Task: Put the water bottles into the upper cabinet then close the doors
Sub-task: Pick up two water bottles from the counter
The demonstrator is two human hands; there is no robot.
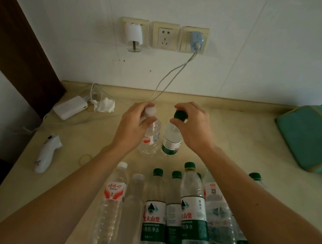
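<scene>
Two water bottles stand side by side at the middle of the beige counter (236, 136). My left hand (135, 122) grips the neck of the white-capped bottle (150, 139), thumb and fingers around its cap. My right hand (193, 124) pinches the green cap of the green-labelled bottle (170, 141). Several more bottles stand in a row (172, 215) near the front edge, between my forearms. The upper cabinet is out of view.
A white power bank (70, 106), crumpled tissue (105, 104) and cables lie at the back left. A white handheld device (46, 154) and a rubber band (85, 158) lie at the left. A teal bag (313, 138) sits at the right. Wall sockets (163, 35) with plugs are above.
</scene>
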